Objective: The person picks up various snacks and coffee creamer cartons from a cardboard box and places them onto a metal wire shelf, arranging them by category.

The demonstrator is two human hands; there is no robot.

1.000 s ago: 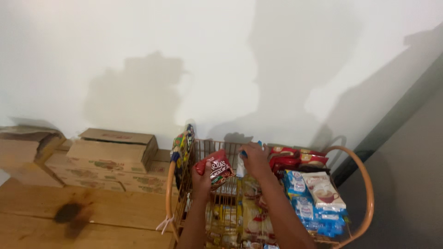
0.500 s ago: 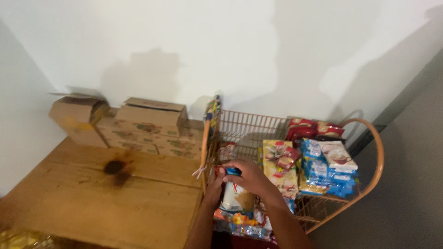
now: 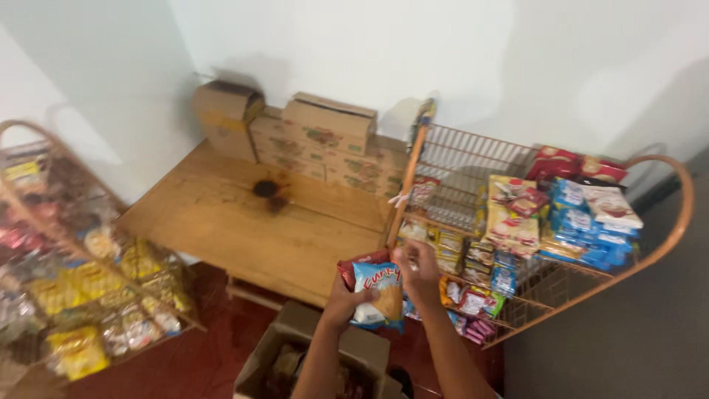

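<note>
At the far left stands a blurred copper-coloured wire rack (image 3: pixel 44 222) whose slanted shelves are packed with small yellow, red and silver snack packets. Right of it is the bare wooden worktop (image 3: pixel 244 222), marked by a dark stain (image 3: pixel 267 191); along its back edge against the white wall sit brown cardboard boxes (image 3: pixel 310 133), one at the left end tilted with its flap open. On the red floor below, an open brown carton (image 3: pixel 317 355) holds dark packets that are too blurred to tell apart.

Just above that carton, the left hand (image 3: pixel 346 299) has its fingers wrapped around a blue and white snack bag (image 3: pixel 377 292) with a red packet pressed behind it. The right hand (image 3: pixel 419 272) pinches the top edge of the same blue bag, fingers closed on it. Both are held in front of the lower tier of a second copper wire display rack (image 3: pixel 665 229). Its upper shelf carries yellow packets with red labels (image 3: pixel 509 214), stacked blue packs (image 3: pixel 591 229) and red packs (image 3: pixel 576 162) at the back; small mixed packets (image 3: pixel 473 295) fill the lower tier.

Half a second ago the hands were low against this rack with a pale packet; the view has since swung left, bringing the left-hand rack and the carton into sight
</note>
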